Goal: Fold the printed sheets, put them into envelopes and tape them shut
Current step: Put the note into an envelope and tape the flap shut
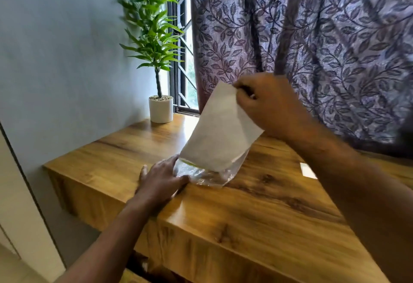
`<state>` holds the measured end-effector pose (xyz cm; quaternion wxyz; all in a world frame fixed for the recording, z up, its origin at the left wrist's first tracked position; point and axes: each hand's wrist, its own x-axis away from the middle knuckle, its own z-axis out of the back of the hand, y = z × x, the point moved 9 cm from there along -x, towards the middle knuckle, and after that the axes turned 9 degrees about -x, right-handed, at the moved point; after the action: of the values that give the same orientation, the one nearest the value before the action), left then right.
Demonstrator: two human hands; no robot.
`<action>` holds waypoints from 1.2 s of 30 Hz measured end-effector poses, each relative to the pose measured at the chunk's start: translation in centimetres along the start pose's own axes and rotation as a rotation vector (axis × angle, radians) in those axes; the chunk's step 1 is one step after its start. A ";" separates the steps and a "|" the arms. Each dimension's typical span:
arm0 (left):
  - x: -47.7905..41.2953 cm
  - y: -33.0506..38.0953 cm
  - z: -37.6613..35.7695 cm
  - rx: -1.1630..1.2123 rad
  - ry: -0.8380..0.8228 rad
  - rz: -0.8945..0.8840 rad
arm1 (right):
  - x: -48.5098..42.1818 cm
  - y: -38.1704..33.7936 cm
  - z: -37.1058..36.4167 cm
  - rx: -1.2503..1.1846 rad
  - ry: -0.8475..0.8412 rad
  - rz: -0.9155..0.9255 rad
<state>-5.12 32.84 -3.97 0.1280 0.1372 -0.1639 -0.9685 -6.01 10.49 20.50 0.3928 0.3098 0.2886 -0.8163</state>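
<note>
At the near left edge of the glossy brown wooden table [257,211], the left hand [159,181] rests on the tabletop, thumb and fingers closed on the left side of a clear crinkled plastic sleeve [205,175]. A white paper sheet [221,130] stands tilted with its lower end inside that sleeve. Above the table's middle, the right hand [268,106] pinches the sheet's top corner. A small white paper slip [308,171] lies on the table's right. A white cylindrical plant pot [161,110] sits at the far corner, with a purple leaf-patterned curtain [324,36] behind.
</note>
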 end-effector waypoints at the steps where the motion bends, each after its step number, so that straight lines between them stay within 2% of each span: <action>1: 0.0 0.1 0.0 -0.010 -0.013 0.003 | -0.1 0.4 1.2 -0.003 0.028 -0.004; 9: -0.5 1.4 1.4 0.090 0.075 -0.031 | 1.7 6.9 7.1 -0.070 0.180 -0.145; 12: 0.0 4.7 4.4 0.169 0.269 -0.138 | 2.7 9.0 8.4 -0.077 0.184 -0.176; 14: 0.6 8.4 6.5 0.327 0.359 -0.209 | 3.3 10.6 9.7 -0.072 0.176 -0.201; 18: 0.1 17.6 7.8 0.666 0.236 -0.361 | 3.8 12.1 10.9 0.000 0.106 -0.180; 20: 0.0 23.0 7.0 0.676 0.138 -0.460 | 4.4 12.9 11.3 0.006 0.066 -0.181; 22: 0.2 27.1 5.9 0.594 0.115 -0.518 | 5.4 14.1 11.8 -0.001 0.060 -0.208; 24: 0.3 29.6 5.1 0.528 0.143 -0.536 | 6.7 15.5 13.2 -0.007 0.139 -0.250; 26: 0.4 30.9 5.3 0.552 0.192 -0.542 | 8.3 17.0 15.2 -0.071 0.305 -0.294; 28: 0.2 31.2 6.0 0.691 0.230 -0.536 | 10.2 18.7 16.5 -0.194 0.491 -0.358; 30: 0.0 31.6 6.2 0.868 0.225 -0.498 | 12.4 20.7 15.8 -0.396 0.560 -0.457; 32: -0.3 31.9 5.5 1.006 0.212 -0.423 | 14.5 22.0 12.7 -0.636 0.448 -0.575; 35: -0.7 32.1 2.6 1.248 0.146 -0.268 | 18.6 23.0 7.4 -0.653 0.114 -0.770; 36: -0.8 32.0 1.4 1.341 0.122 -0.209 | 20.0 23.5 6.4 -0.654 0.057 -0.816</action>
<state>1.71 4.23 8.78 -0.0702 0.2565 -0.7071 -0.6552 1.46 -15.67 4.59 0.1111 0.0555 0.6364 -0.7613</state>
